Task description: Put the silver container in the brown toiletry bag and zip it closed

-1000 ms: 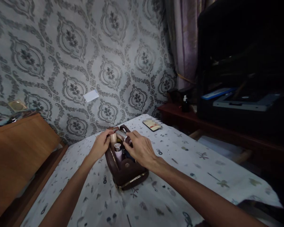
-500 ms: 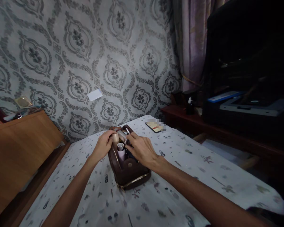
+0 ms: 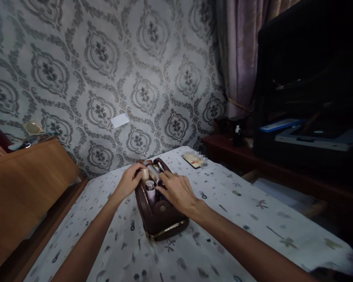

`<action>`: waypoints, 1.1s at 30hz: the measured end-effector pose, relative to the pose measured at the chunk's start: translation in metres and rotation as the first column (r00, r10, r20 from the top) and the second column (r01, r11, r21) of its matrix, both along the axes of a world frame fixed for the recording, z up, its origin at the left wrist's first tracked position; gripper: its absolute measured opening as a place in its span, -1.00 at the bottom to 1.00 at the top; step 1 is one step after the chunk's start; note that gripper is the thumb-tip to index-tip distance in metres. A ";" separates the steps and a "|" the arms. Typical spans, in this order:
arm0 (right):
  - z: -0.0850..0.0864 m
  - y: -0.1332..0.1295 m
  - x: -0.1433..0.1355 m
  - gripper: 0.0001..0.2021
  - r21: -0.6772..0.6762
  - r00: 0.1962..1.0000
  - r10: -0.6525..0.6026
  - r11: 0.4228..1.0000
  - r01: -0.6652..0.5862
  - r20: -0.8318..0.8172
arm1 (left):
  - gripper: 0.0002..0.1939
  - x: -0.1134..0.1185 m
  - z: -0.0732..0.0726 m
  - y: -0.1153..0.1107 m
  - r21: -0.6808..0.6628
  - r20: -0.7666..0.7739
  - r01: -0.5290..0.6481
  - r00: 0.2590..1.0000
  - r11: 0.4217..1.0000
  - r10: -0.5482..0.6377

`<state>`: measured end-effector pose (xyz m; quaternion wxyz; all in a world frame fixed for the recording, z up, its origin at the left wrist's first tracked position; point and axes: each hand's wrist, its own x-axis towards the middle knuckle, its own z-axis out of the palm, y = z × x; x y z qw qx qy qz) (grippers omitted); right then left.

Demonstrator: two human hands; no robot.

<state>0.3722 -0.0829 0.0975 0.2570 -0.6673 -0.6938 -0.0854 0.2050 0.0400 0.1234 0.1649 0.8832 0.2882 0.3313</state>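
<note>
A dark brown zip bag (image 3: 164, 221) lies open on the patterned white sheet (image 3: 217, 235). Inside it are a pale bottle with a silver cap (image 3: 150, 190), a beige-capped item (image 3: 145, 174) and a clear tube (image 3: 153, 173). My left hand (image 3: 129, 181) rests at the bag's left edge, its curled fingertips against the beige-capped item. My right hand (image 3: 178, 192) reaches over the bag's right side with bent fingers near a slim silver item (image 3: 161, 166); what its fingertips grip is too small to make out.
A phone (image 3: 194, 160) lies on the sheet behind the bag. A wooden cabinet (image 3: 32, 188) stands at the left. On the right are a dark red shelf (image 3: 223, 147) with a dropper bottle (image 3: 237, 137) and an open drawer (image 3: 282, 192).
The slim silver item shows more clearly by my right fingertips, which have shifted slightly. The whole view has tilted a little; the bag stays in place.
</note>
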 end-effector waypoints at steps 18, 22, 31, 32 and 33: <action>-0.002 -0.008 -0.007 -0.81 0.013 0.999 -0.009 1.000 0.008 0.047 | -0.54 0.021 0.004 0.037 -0.147 -0.079 -0.098 0.993 0.984 0.087; -0.002 -0.007 -0.008 -0.80 0.015 0.998 -0.011 1.000 0.010 0.062 | -0.52 0.023 0.004 0.036 -0.077 -0.173 -0.138 0.977 0.987 0.123; -0.003 -0.008 -0.008 -0.81 0.017 0.997 -0.026 1.000 0.025 0.071 | -0.53 0.016 -0.001 0.028 0.104 -0.256 -0.147 0.952 0.984 0.169; -0.004 -0.008 -0.008 -0.81 0.016 0.997 -0.031 0.999 0.030 0.069 | -0.52 0.015 -0.001 0.027 0.177 -0.287 -0.170 0.933 0.969 0.216; -0.005 -0.007 -0.008 -0.81 0.017 0.997 -0.037 0.999 0.036 0.065 | -0.52 0.015 -0.001 0.026 0.239 -0.319 -0.189 0.911 0.952 0.261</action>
